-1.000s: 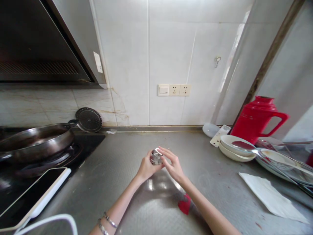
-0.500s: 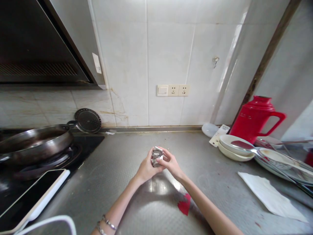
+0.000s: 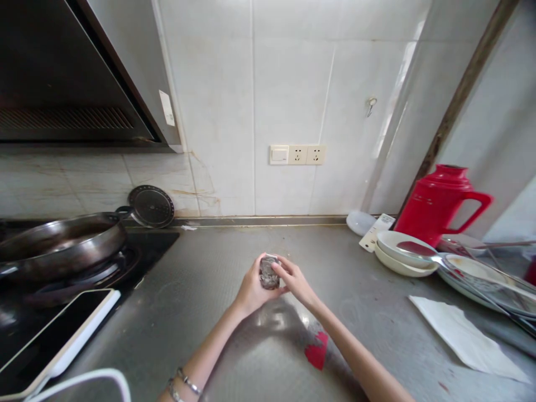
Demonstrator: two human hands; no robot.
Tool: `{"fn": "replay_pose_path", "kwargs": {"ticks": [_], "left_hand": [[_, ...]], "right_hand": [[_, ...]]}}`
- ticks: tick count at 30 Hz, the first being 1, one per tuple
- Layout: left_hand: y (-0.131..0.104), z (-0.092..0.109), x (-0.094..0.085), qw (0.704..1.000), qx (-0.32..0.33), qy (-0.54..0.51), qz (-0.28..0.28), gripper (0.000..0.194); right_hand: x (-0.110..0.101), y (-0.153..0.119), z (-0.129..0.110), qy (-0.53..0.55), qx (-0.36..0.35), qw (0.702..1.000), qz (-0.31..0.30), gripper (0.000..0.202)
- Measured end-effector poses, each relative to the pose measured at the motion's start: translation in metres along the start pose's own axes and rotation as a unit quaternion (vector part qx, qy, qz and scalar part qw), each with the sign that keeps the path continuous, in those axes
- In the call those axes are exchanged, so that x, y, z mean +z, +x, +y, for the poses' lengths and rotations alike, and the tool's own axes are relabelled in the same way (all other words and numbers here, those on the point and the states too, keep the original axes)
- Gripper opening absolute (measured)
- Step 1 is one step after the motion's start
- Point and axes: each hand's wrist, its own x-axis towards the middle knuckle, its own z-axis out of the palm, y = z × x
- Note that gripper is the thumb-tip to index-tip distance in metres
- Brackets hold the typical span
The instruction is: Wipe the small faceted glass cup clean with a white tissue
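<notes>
A small dark, shiny object (image 3: 268, 273) with a patterned surface is held between both hands above the middle of the steel counter (image 3: 226, 251). My left hand (image 3: 250, 290) is wrapped round its left side and underneath. From the right, my right hand (image 3: 293, 281) grips it, with a finger or thumb lying across its face. A thin white edge shows at the object's top. What exactly the object is cannot be made out. Below the hands, a torn red scrap (image 3: 317, 352) lies flat on the counter, near my right forearm.
At left are a stove with a metal pan (image 3: 62, 245), a phone (image 3: 58, 340) and a white cable. On the right stand a red thermos (image 3: 439, 204), stacked bowls (image 3: 402, 259), plates with utensils and a white napkin (image 3: 464, 335). Wall sockets (image 3: 297, 155) are behind.
The object has turned in my hands, so more of its dark patterned face shows and the white piece on it is less visible. My right fingers have shifted slightly on it.
</notes>
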Motion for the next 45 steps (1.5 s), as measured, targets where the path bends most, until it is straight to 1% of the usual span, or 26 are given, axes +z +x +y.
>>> {"fn": "replay_pose_path", "kwargs": {"ticks": [3,6,8,11,13,15,19,21,24,26,28,31,34,36,37,42,45], "left_hand": [[0.000,0.000,0.001,1.000,-0.008,-0.013,0.014,0.082],[0.002,0.000,0.000,0.999,-0.021,-0.035,0.011,0.075],[0.003,0.002,-0.001,0.998,-0.030,-0.051,0.010,0.070],[0.004,0.003,-0.002,0.997,-0.037,-0.074,0.015,0.069],[0.004,0.002,-0.002,0.995,-0.026,-0.092,0.012,0.070],[0.004,0.001,-0.002,0.995,-0.018,-0.099,0.004,0.070],[0.004,0.001,-0.001,0.995,-0.035,-0.090,-0.003,0.069],[0.004,0.002,-0.001,0.994,-0.038,-0.106,-0.005,0.066],[0.005,0.000,-0.001,0.991,-0.036,-0.127,0.002,0.063],[0.005,-0.002,0.000,0.991,-0.031,-0.128,0.009,0.064],[0.005,-0.002,0.000,0.992,-0.026,-0.120,0.006,0.065],[0.004,0.001,0.000,0.995,-0.035,-0.096,0.002,0.066],[0.005,0.004,-0.002,0.996,-0.045,-0.083,0.001,0.066],[0.006,0.003,-0.004,0.996,-0.044,-0.071,0.005,0.067],[0.007,0.002,-0.005,0.997,-0.040,-0.064,0.008,0.067],[0.005,-0.005,-0.005,1.000,0.002,-0.010,0.006,0.069],[0.001,-0.007,-0.003,0.999,-0.001,0.033,-0.017,0.068]], "right_hand": [[-0.003,-0.001,0.002,-0.119,-0.063,0.991,0.027,0.042],[-0.006,-0.003,0.005,-0.194,-0.141,0.970,0.038,0.042],[-0.007,-0.005,0.006,-0.223,-0.206,0.952,0.034,0.044],[-0.007,-0.009,0.004,-0.232,-0.299,0.925,0.009,0.047],[-0.006,-0.011,0.003,-0.220,-0.329,0.918,-0.006,0.048],[-0.005,-0.011,0.002,-0.208,-0.322,0.923,-0.012,0.048],[-0.006,-0.009,0.005,-0.174,-0.246,0.953,0.005,0.044],[-0.007,-0.009,0.007,-0.159,-0.225,0.961,0.021,0.041],[-0.007,-0.010,0.008,-0.154,-0.246,0.957,0.028,0.038],[-0.006,-0.012,0.008,-0.159,-0.275,0.948,0.016,0.039],[-0.005,-0.012,0.008,-0.164,-0.289,0.943,0.004,0.041],[-0.006,-0.010,0.009,-0.163,-0.258,0.952,0.008,0.043],[-0.006,-0.008,0.010,-0.158,-0.219,0.962,0.036,0.039],[-0.006,-0.009,0.010,-0.160,-0.225,0.960,0.052,0.037],[-0.005,-0.010,0.010,-0.166,-0.240,0.955,0.054,0.038],[-0.003,-0.012,0.008,-0.217,-0.338,0.916,0.005,0.049],[-0.003,-0.011,0.009,-0.244,-0.335,0.910,-0.016,0.050]]}}
